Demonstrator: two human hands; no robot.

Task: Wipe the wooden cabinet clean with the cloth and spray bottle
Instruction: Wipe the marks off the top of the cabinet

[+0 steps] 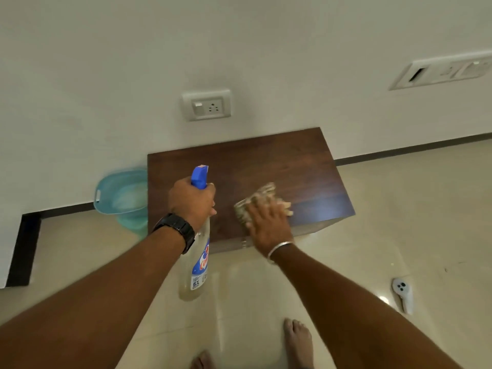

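Note:
A low dark wooden cabinet (279,161) stands against the white wall. My left hand (190,202) grips the neck of a clear spray bottle (197,267) with a blue nozzle, held above the cabinet's front left part with the nozzle pointing toward the wall. My right hand (269,222) presses flat on a beige patterned cloth (259,197) lying on the cabinet top near its front edge. Part of the cloth is hidden under my fingers.
A light blue plastic basin (121,194) sits on the floor left of the cabinet. A wall socket (206,105) is above the cabinet and a switch panel (442,70) at upper right. A white controller (403,294) lies on the tiled floor right. My bare feet (296,339) stand below.

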